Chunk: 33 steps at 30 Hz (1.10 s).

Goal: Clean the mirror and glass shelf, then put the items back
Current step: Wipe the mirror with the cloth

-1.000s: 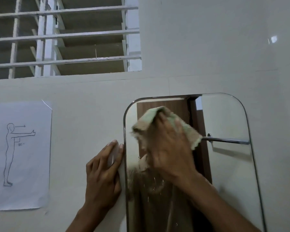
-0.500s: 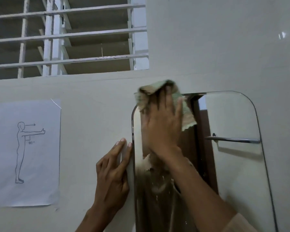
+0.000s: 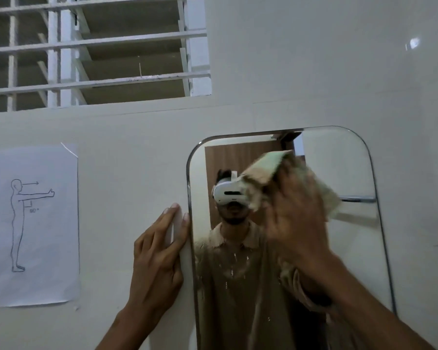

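Your left hand (image 3: 159, 258): bare, no ring or watch, forearm uncovered. Your right hand (image 3: 299, 223): bare, motion-blurred. Reflection shows your beige collared short-sleeved shirt (image 3: 238, 286) and white head-mounted headset with top strap (image 3: 229, 194).

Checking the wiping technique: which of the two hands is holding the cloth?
The right hand presses the green cloth on the mirror; the left hand lies flat and empty on the wall beside it.
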{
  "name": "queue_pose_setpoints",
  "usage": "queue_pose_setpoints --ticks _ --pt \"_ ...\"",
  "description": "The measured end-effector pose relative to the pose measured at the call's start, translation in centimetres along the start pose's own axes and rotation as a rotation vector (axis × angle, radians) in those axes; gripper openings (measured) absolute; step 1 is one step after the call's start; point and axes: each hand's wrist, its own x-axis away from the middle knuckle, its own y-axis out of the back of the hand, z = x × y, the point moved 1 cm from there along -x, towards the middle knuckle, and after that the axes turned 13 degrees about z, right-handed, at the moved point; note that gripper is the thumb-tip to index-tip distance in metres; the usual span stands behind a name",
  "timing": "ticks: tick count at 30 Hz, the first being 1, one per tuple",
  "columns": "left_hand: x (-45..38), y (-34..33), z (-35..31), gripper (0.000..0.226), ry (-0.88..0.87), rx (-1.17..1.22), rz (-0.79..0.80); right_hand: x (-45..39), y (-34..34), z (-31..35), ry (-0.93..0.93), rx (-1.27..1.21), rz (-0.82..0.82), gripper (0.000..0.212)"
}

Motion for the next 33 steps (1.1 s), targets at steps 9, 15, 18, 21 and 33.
queue_pose_setpoints --ticks 9,15,18,21,33 --pt "0.2 0.1 -0.1 0.063 0.015 0.023 0.011 -2.1 1.6 0.6 -0.657 -0.095 -0.149 0.064" --pt "0.1 0.5 0.4 0.067 0.007 0.083 -0.003 -3.9 -1.2 13.3 0.041 -0.025 0.023 0.064" --pt "0.7 0.2 0.4 0.059 0.037 0.115 -0.017 -3.7 -1.6 13.7 0.255 0.015 0.096 0.057" --pt "0.9 0.4 0.6 0.07 -0.02 0.069 0.007 -3.8 -0.9 10.0 0.305 0.084 0.087 0.052" --pt "0.6 0.1 0.3 0.056 -0.029 0.041 -0.053 -7.1 3.9 -1.7 -0.77 -0.18 -0.183 0.059"
